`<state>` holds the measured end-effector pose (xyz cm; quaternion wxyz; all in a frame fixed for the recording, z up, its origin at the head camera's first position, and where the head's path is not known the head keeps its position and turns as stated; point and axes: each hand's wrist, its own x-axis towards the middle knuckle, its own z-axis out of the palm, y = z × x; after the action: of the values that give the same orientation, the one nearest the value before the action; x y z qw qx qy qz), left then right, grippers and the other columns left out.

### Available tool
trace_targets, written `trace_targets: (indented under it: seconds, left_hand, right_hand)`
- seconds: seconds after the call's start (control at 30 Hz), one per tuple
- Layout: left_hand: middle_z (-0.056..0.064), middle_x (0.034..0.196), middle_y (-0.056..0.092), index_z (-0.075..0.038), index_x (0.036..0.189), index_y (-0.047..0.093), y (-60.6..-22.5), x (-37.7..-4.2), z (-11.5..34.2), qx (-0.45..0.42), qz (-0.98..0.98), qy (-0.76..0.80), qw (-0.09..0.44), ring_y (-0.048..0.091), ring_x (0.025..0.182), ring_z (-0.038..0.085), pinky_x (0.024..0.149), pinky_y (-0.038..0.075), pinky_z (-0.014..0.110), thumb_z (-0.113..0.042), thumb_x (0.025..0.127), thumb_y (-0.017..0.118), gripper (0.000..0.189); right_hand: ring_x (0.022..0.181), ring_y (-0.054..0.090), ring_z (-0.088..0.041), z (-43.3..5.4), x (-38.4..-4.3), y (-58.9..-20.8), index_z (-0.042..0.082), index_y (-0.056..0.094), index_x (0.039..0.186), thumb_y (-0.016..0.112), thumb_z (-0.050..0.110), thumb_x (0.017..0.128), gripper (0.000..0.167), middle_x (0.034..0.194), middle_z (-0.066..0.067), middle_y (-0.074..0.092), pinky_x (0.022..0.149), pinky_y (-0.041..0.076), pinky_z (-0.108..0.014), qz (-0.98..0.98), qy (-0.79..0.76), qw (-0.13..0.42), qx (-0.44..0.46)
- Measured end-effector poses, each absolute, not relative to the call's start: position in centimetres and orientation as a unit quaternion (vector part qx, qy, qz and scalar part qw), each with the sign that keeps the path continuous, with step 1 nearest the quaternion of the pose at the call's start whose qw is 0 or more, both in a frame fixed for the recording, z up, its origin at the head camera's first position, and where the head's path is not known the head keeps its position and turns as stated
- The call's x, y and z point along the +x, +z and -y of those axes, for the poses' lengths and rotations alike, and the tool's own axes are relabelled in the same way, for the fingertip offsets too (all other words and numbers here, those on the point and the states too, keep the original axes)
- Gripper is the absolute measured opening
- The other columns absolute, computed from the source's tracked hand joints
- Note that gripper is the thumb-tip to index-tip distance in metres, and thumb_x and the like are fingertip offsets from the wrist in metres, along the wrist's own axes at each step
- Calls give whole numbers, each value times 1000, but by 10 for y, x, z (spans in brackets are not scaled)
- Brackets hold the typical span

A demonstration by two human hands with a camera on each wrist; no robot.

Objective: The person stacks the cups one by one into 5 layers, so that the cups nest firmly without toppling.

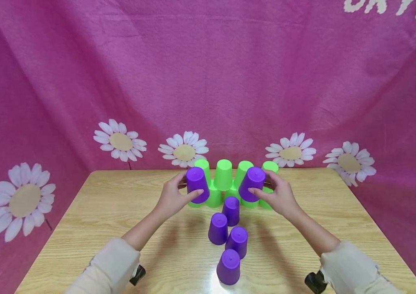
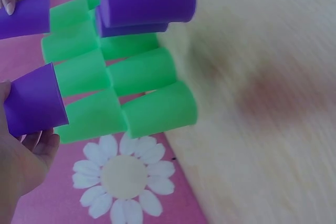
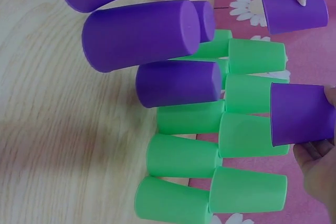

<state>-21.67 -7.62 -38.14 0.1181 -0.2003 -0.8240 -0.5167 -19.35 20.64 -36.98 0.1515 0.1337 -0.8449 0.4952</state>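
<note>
My left hand (image 1: pixel 172 198) pinches an upside-down purple cup (image 1: pixel 197 184) between thumb and fingers. A second upside-down purple cup (image 1: pixel 252 183) is gripped the same way by my right hand (image 1: pixel 281 196). Both cups are off the table, in front of the left and right parts of a green cup stack. That stack has a lower row of green cups (image 1: pixel 213 198) and an upper row (image 1: pixel 223 175) resting across it, all mouth down. Each wrist view shows its own held purple cup (image 2: pixel 37 100) level with the upper green row.
Several purple cups (image 1: pixel 228 267) stand mouth down in a zigzag line on the wooden table (image 1: pixel 119 212), running from the near edge toward the green stack. Behind the table hangs a pink cloth (image 1: pixel 208 90) with white flowers.
</note>
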Motion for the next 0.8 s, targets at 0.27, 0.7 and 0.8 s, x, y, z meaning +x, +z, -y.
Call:
trace_targets:
  seconds: [0.27,0.7,0.8]
  left_hand:
    - [20,104,67,2,121,55,-364,-225,74,-219,819,-512,138,65,95,32,86,54,42,-12,74,77,54]
    - [20,102,67,2,120,56,-350,-235,64,-202,819,-517,145,64,93,31,86,53,44,-14,75,75,51]
    - [20,101,67,3,120,56,-348,-235,62,-200,816,-520,151,65,92,31,85,53,45,-14,75,75,52]
  right_hand:
    - [93,57,5,-201,-198,-363,-7,55,117,74,2,75,47,108,-24,65,89,53,-29,840,504,158,129]
    - [89,53,12,-193,-214,-355,-6,54,119,73,0,75,48,108,-25,63,85,48,-12,822,527,176,129]
    - [89,54,11,-191,-217,-354,-6,54,119,73,1,75,48,108,-25,64,86,49,-15,819,531,177,127]
